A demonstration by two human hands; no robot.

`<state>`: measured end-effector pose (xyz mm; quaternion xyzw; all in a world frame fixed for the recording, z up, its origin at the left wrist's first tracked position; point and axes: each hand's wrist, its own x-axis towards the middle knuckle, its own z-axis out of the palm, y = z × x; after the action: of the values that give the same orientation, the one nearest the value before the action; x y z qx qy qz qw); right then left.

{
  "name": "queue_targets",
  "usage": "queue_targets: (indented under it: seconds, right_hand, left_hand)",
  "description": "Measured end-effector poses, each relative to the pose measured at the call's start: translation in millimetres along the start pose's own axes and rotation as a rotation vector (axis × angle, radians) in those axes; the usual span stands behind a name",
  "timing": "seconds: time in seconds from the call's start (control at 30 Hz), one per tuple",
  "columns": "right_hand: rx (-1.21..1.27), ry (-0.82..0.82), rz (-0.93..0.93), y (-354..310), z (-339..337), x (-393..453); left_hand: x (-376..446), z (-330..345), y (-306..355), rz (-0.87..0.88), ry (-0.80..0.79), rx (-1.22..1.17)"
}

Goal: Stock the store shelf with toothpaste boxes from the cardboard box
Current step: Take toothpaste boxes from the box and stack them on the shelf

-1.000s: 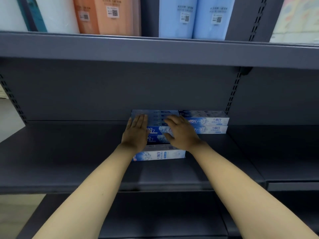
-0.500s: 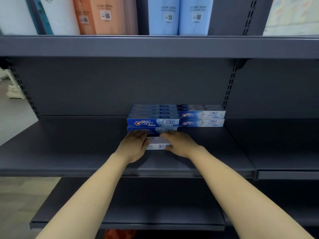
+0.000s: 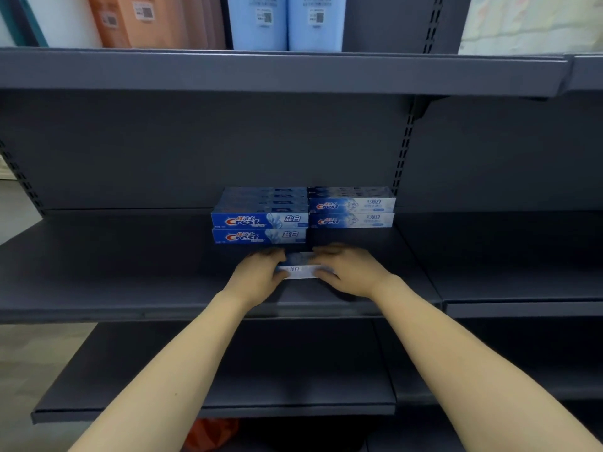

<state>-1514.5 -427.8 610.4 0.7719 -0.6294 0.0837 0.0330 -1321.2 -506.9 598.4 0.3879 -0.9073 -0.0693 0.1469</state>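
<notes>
Left hand: reached forward over the grey shelf, palm down, fingers curled round the left end of a pale toothpaste box.
Pale toothpaste box: flat on the shelf between both hands, at 6 o'clock from the blue stack.
Right hand: extended likewise, fingers curled over the box's right end.
Blue Crest stack: two high at the front, against the back panel.
White Crest stack: touching it at 3 o'clock.
Upper shelf: orange and blue packs, at 12 o'clock.
</notes>
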Motion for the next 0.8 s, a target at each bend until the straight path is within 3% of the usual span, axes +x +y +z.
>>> queue_targets:
  seconds: [0.17, 0.37, 0.47, 0.6, 0.8]
  right_hand:
    - [0.092, -0.004, 0.108, 4.5, -7.9, -1.8]
    - [0.108, -0.155, 0.347, 25.3, -35.2, -3.0]
    - [0.110, -0.207, 0.347, 26.0, -29.7, -5.5]
    - [0.129, -0.236, 0.263, 20.3, -21.0, -5.4]
    - [0.068, -0.121, 0.213, 20.9, -20.6, -1.6]
  left_hand:
    - [-3.9, -6.0, 0.3, 0.003, 0.001, 0.018]
    - [1.3, -19.2, -11.5, -0.107, -0.093, 0.033]
    - [-1.8, -17.1, -12.6, -0.095, -0.154, 0.054]
    - [-4.3, -15.5, -14.8, -0.068, -0.068, 0.034]
    - [-9.3, -17.7, -18.6, 0.051, 0.058, 0.083]
